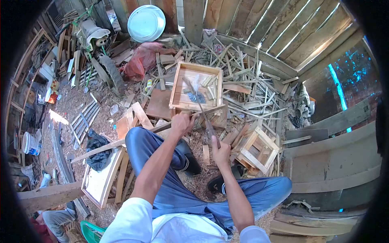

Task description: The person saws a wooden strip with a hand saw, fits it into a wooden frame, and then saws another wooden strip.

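The left hand (183, 123) is closed around a long wooden strip (163, 126), which runs from about eight o'clock of that hand to about two o'clock. The right hand (221, 150), at four o'clock from the left, is wrapped around the handle of a long-bladed tool (208, 126). Its blade points toward eleven o'clock and crosses the strip in view; whether the two touch, and whether it is a saw or a knife, I cannot tell.

Between twelve and one o'clock from the left hand stands an open wooden box (173, 90), with short sticks (210, 86) and a blue item (196, 97) inside. A smaller wooden frame (259, 150) sits at three o'clock from the right hand, and a heap of sticks (253, 103) spreads around one o'clock.

At eleven o'clock from the left hand are a red bag (142, 60) and, farther out, a round basin (146, 23) by the plank wall. At eight o'clock lie black plastic (99, 156) and a white panel (103, 178); beyond them, near the view's edge, another person's leg (58, 222) shows. A white bucket (31, 143) stands at nine o'clock.
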Tool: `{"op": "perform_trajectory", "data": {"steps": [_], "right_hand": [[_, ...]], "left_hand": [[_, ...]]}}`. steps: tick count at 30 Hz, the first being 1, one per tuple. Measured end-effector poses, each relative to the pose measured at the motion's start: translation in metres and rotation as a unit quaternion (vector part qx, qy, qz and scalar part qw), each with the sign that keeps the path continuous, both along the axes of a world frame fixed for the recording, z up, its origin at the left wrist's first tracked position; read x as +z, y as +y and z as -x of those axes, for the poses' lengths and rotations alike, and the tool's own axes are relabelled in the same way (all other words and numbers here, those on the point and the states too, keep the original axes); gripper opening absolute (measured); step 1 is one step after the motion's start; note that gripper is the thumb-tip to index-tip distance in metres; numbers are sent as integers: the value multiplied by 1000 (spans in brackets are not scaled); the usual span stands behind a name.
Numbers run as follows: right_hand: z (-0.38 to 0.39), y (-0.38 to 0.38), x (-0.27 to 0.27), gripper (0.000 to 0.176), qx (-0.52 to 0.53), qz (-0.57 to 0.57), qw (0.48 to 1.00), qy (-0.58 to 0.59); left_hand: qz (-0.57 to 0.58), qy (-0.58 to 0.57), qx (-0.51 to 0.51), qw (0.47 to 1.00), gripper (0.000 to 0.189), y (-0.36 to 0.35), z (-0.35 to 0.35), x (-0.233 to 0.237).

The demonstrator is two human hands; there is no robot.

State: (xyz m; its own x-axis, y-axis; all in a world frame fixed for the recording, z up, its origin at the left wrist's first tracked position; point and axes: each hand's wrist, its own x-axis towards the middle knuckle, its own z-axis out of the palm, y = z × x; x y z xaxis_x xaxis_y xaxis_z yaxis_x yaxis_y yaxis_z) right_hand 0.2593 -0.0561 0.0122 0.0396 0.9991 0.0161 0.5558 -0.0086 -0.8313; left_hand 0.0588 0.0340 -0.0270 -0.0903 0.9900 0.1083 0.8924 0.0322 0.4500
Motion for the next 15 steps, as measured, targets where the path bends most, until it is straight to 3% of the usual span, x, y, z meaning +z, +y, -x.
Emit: {"op": "perform_trajectory", "data": {"steps": [3, 15], "right_hand": [[3, -4, -5, 54, -39, -46, 997, 55], [-1, -10, -6, 57, -23, -36, 999, 8]], "left_hand": [[21, 13, -10, 1000, 56, 2, 1, 12], [67, 11, 9, 998, 66, 8, 4, 20]]}}
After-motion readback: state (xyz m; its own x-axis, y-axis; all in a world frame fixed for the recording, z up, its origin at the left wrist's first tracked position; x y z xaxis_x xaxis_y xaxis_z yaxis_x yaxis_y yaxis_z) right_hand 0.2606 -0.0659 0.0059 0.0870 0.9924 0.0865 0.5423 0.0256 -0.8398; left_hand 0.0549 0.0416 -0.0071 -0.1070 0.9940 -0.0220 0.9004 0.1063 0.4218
